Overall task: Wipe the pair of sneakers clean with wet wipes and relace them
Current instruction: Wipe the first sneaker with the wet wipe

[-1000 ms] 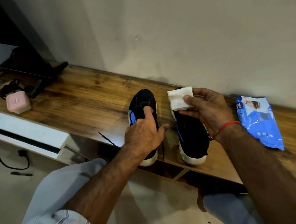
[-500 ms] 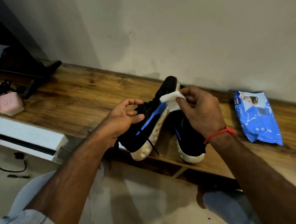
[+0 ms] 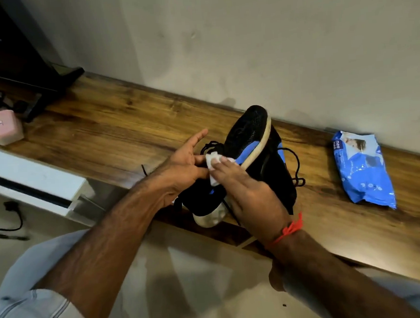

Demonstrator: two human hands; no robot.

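Now the left hand [image 3: 179, 168] holds a black sneaker with a blue side panel [image 3: 242, 144] tipped up on its side above the front edge of the wooden surface [image 3: 107, 131], toe raised toward the wall and its off-white sole edge facing right. The hand reaches in at the shoe's opening; its index finger sticks out straight while the others are hidden behind the shoe, so how tightly it grips cannot be told. The right hand [image 3: 246, 191], a red thread tied round its wrist, lies over the sneaker's side with straight fingers pressing a folded white wet wipe [image 3: 213, 167] against the upper, just beside the blue panel. The wipe sits between the two hands, touching both.

The second sneaker [image 3: 277, 179] stands on the surface behind the raised one, mostly hidden by it, with black laces [image 3: 296, 167] trailing loose on its right. A blue wet-wipe pack [image 3: 364, 170] lies flat near the back edge toward the right end, well apart from the shoes. Toward the left end sits a pink cube-shaped object [image 3: 3, 127], near a dark stand foot [image 3: 50, 88].
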